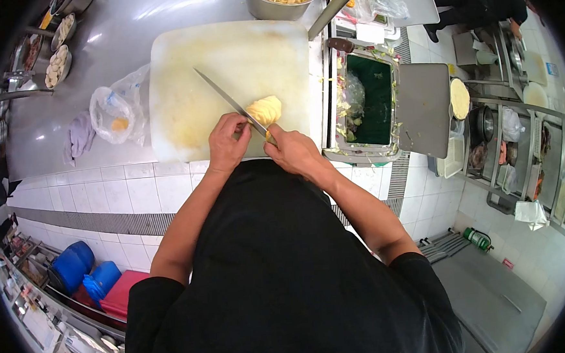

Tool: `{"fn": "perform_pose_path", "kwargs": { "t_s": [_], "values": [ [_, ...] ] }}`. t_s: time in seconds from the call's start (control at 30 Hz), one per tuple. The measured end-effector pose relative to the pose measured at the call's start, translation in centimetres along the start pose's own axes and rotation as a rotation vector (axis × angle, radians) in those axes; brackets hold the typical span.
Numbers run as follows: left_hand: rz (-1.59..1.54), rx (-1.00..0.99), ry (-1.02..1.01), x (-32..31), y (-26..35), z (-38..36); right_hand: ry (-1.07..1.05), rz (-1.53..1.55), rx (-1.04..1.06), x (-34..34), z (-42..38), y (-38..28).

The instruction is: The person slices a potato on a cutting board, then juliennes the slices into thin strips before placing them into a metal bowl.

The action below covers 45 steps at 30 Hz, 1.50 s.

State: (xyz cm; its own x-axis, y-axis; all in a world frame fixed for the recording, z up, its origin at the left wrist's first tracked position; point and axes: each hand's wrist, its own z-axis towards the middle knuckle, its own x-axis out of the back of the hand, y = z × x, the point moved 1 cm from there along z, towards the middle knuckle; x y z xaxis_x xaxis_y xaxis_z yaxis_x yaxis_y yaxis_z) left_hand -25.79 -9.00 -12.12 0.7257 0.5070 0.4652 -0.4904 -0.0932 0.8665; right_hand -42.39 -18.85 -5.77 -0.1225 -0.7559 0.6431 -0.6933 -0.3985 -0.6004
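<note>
A long knife (220, 93) points up and to the left over a white cutting board (178, 60). My right hand (292, 151) is wrapped round its yellowish handle, near the board's front edge. Just left of it, my left hand (229, 141) has its fingertips pressed together close to the blade; what they hold, if anything, is too small to make out. A pale yellow peeled piece of food with ridged sides (265, 110) lies on the board, directly beyond the blade and my hands.
Left of the board are a clear plastic bag (114, 119) and a purple cloth (80, 136). A metal bowl of yellow strips (283, 8) stands beyond it. On the right is a green-lined bin (371, 100) with scraps. Another person in dark clothes (485, 2) is at upper right.
</note>
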Motion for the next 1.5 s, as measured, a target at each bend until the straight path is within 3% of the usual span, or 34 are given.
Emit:
{"fn": "perform_pose_path", "kwargs": {
  "t_s": [0.27, 0.47, 0.53, 0.63, 0.83, 1.03, 1.37, 1.5],
  "values": [
    [0.06, -0.008, -0.032, -0.1, -0.1, 0.2, 0.073, 0.26, -0.073, 3.9, -3.7, 1.3],
    [0.068, -0.013, -0.011, -0.5, -0.1, 0.2, 0.174, 0.483, -0.263, 3.7, -5.6, 5.4],
    [0.281, -0.286, 0.017, -1.0, 1.1, 0.8, 0.228, 0.517, -0.227, 3.5, -6.3, 5.7],
    [0.478, -0.293, -0.045, -2.4, 3.1, 2.1, 0.239, 0.627, -0.259, 3.1, -7.0, 5.9],
    [0.569, -0.236, -0.147, -4.3, 1.9, 2.6, 0.237, 0.567, -0.284, 2.5, -7.8, 6.3],
    [0.562, -0.311, -0.228, -4.0, 1.6, 2.5, 0.201, 0.341, -0.321, 2.3, -8.0, 7.0],
    [0.49, -0.234, -0.18, -4.0, 1.7, 2.8, 0.18, 0.108, -0.267, 3.5, -7.4, 5.9],
    [0.434, -0.333, -0.289, -3.6, 1.7, 2.4, 0.185, 0.093, -0.261, 3.1, -6.8, 6.1]
  ]
}}
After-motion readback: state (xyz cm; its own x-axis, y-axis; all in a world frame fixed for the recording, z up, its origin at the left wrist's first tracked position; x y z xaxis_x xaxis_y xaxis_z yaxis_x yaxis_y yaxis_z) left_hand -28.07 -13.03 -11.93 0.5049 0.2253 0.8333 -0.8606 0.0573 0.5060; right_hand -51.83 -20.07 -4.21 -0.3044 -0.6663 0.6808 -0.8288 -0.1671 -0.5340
